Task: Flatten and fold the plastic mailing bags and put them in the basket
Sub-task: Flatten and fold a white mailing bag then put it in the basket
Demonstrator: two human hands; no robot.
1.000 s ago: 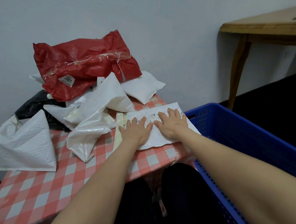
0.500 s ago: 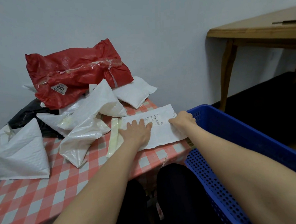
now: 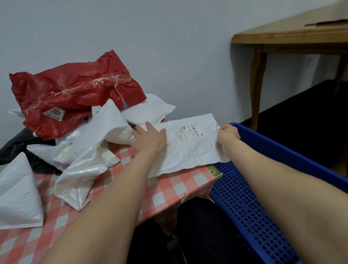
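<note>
Head view: white mailing bag [image 3: 190, 149] stretched flat, not yet folded.
Left hand [image 3: 149, 138] lies flat with straight fingers, pressing the bag's left end to the checked tablecloth [image 3: 172, 189]. Right hand [image 3: 228, 133] is curled and clamped on the bag's right edge, just over the rim of the blue basket [image 3: 292, 155]. The right end overhangs the table edge. Risks, as judged: if the left palm slips on the slick film, the bag could slide into the basket unfolded. A hard pull may tear it at the pinch. The creased film may spring back. The left hand sits against the pile under the red bag [image 3: 75, 91] and could nudge it. Basket: only perforated wall shows, with no bag seen inside. Its floor is hidden.
</note>
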